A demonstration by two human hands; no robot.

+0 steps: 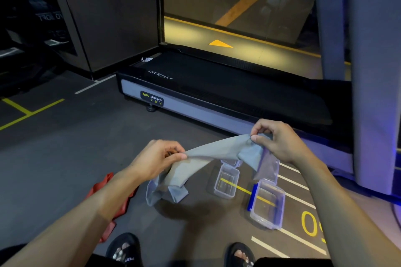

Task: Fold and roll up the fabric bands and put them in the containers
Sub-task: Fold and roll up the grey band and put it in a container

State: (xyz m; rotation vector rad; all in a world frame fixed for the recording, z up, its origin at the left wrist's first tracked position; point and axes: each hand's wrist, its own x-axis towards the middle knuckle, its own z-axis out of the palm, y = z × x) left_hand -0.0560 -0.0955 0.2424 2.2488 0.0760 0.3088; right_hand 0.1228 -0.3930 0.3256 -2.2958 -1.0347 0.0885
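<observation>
far left on the dark floor (65, 158) lies a red fabric band (121, 208), crumpled and partly hidden under the left forearm. the left hand (156, 158) has its fingers (173, 150) curled together and clamped on the near end of a grey fabric band (208, 154), thumb and fingertips pinching the cloth's edge. the grey band is thin, soft and matte; it stretches in the air between the two hands, its long axis running from lower left up to upper right, and its loose left end hangs down in folds to touch the floor just below the left hand. beneath the middle of the band stands a small clear plastic container (226, 182), rectangular with rounded corners, open on top. the right hand (280, 141) holds the band's upper end, fingers curled and pinched on a bunched fold, with a short flap of cloth drooping below it. nearer and to the right sits a larger clear container (268, 206), also rectangular, with a blue piece (252, 196) against its left side. behind it all lies a black treadmill (217, 93) with a grey side rail. two sandalled feet show at the bottom edge.
</observation>
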